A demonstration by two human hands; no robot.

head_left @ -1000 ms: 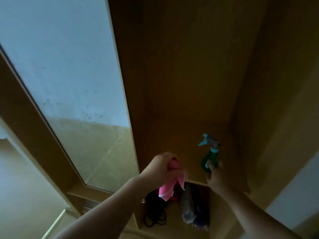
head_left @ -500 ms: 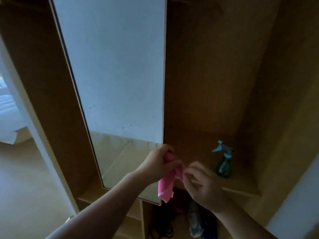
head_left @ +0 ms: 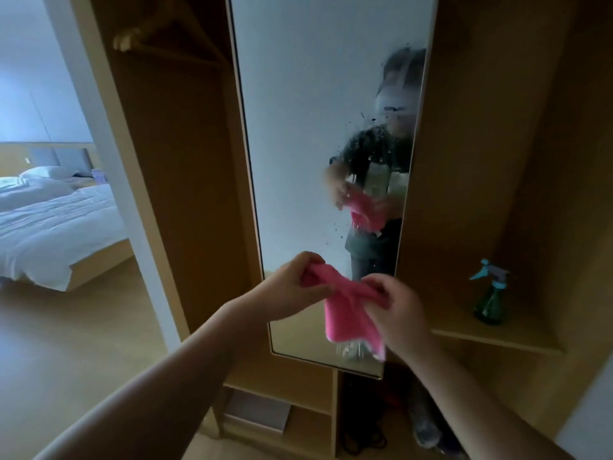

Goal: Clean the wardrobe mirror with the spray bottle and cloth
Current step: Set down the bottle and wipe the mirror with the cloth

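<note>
A view from a head-worn camera looks forward and down at two bare forearms reaching toward a wooden wardrobe. Both hands hold a pink cloth in front of the lower part of a tall, narrow mirror. The left hand is curled closed around the cloth's upper left end, fingers wrapped over the bunched fabric. The right hand pinches the cloth's upper right edge between thumb and fingers. The rest of the cloth hangs down loosely between the two hands, its lower edge near the bottom of the mirror; whether it touches the glass cannot be told.

The mirror stands in a pale frame at the middle of the wardrobe. Dark specks and droplets are scattered over its right half. It reflects a person holding the pink cloth with both hands.

To the right of the mirror is an open wooden compartment with a shelf. A green spray bottle with a light blue trigger head stands upright on that shelf, well apart from both hands.

Left of the mirror is a taller open compartment; a wooden hanger hangs near its top. Below the mirror, lower cubbies hold dim items, including what looks like a dark coiled cable, too shadowed to identify with certainty.

Far left, past the wardrobe's edge, a bed with white bedding and a pillow sits on a pale floor.
</note>
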